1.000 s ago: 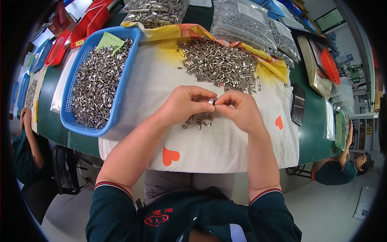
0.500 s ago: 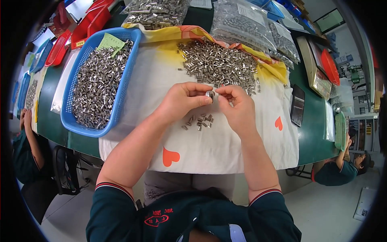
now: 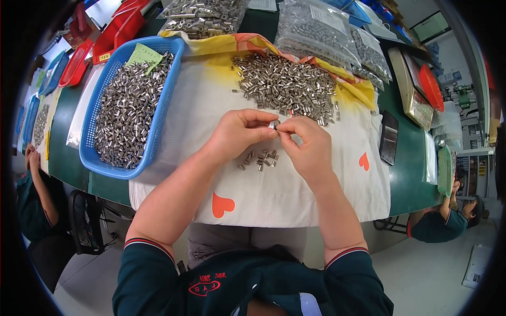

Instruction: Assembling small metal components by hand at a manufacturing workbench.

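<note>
— Steel, by the look of it: a small shiny metal sleeve (image 3: 274, 124) pinched between the two hands, held in the air above the white cloth (image 3: 295, 195) with the orange hearts.

— Who has hold of it?

— Both. The left hand (image 3: 237, 131) closes thumb and forefinger on it from one side, the right hand (image 3: 305, 145) meets it fingertip to fingertip from the other. Fingers of both are drawn in tight, with hardly any gap, and the piece is mostly covered, so I cannot tell its exact shape.

— And under them?

— A small scatter of loose pieces (image 3: 259, 159) lies on the cloth just below the hands. Further back sits the big heap of metal pieces (image 3: 287, 87), and to the left the blue basket (image 3: 158, 121) holds a full load of the same kind, with a green slip of paper (image 3: 143, 54) at its far end. Clear bags of parts (image 3: 316, 29) lie beyond the heap.

— What might go wrong?

— My guess: the piece is tiny and smooth, held only by fingertips, so a slip would drop it among the scatter, where it would be lost among lookalikes. It could also roll, since the cloth hangs over the near table edge, and go to the floor. A sleeve brushing the heap could spill pieces too.

— Anyone else near?

— A person in dark green (image 3: 31, 205) sits at the left, another person (image 3: 448, 221) at the lower right, both well apart from these hands.
</note>
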`<state>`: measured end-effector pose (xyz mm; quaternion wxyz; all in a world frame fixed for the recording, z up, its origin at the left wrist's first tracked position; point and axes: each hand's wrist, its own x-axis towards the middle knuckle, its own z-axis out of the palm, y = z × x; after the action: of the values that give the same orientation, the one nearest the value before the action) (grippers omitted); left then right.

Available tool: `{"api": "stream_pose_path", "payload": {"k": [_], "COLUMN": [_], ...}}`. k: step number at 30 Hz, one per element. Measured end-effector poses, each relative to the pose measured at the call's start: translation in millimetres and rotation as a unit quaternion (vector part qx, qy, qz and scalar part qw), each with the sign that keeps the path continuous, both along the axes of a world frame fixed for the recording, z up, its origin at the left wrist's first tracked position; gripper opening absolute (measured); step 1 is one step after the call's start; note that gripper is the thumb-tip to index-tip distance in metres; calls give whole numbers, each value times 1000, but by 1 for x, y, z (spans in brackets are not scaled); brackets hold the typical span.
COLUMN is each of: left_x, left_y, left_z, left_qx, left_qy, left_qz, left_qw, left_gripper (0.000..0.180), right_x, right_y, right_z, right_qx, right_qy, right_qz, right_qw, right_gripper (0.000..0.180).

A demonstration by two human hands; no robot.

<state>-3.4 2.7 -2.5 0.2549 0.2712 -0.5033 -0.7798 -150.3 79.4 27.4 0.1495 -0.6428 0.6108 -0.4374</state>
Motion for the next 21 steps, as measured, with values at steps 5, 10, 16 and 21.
{"api": "stream_pose_path", "payload": {"k": [5,10,16,21], "left_x": [1,1,-1,-2], "left_y": [0,1,1,4], "left_z": [-2,0,3,5], "left_qx": [54,19,1,8], "left_qy": [53,14,-16,-39], "left_qz": [4,11,-21,-63], "left_qw": [997,1000,1000,997], "left_gripper": [31,31,31,31], "right_x": [-2,-1,-17,-40], "right_y": [0,-1,-2,-5], "right_z": [-3,-3,5,-2], "right_qx": [73,-30,230,277], "right_qy": [-170,-21,-236,-308], "right_qz": [-17,4,33,79], "right_qw": [983,999,944,907], "right_gripper": [10,9,7,9]}}
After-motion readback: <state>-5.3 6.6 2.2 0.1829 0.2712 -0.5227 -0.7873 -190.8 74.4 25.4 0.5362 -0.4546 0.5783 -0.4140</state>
